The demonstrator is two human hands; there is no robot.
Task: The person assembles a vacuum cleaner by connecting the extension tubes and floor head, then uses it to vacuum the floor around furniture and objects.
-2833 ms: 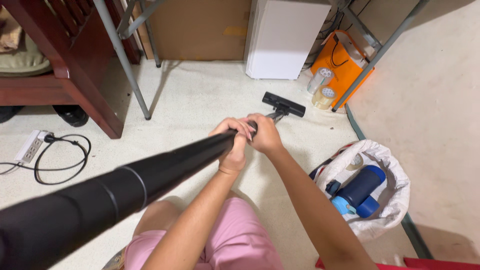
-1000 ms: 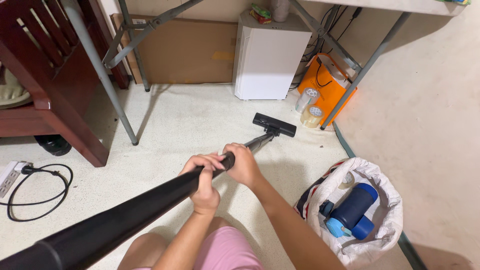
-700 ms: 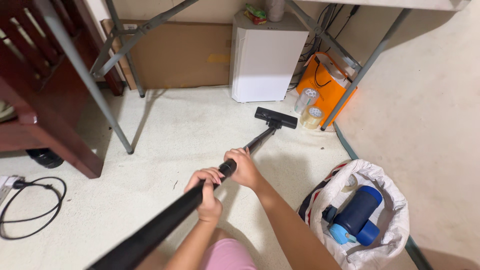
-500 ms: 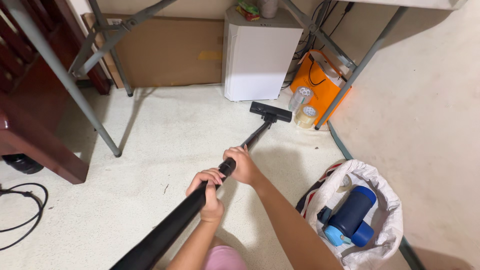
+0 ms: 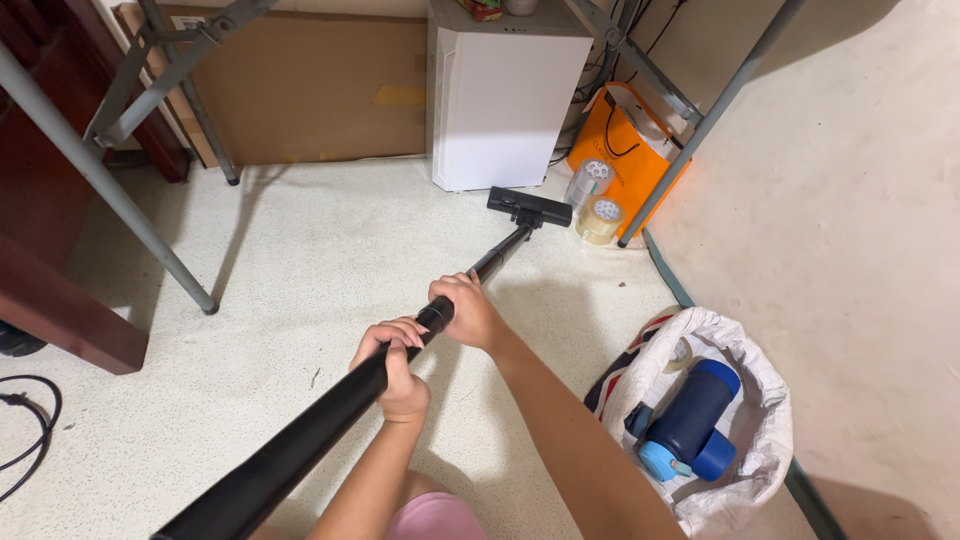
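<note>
L hand (image 5: 398, 368) & R hand (image 5: 468, 312) grip closed on black vacuum wand (image 5: 330, 420), floor head (image 5: 529, 206) by white cabinet (image 5: 500, 95)

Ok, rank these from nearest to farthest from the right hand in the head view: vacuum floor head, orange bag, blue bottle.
From the right hand:
1. Vacuum floor head, ahead by the white cabinet.
2. Blue bottle, right, inside the white sack.
3. Orange bag, far right against the wall.

Black vacuum wand (image 5: 300, 450), white cabinet (image 5: 497, 105), orange bag (image 5: 622, 150), navy bottle (image 5: 690, 418).

Two tape rolls (image 5: 594, 203), one vacuum wand (image 5: 330, 415)
</note>
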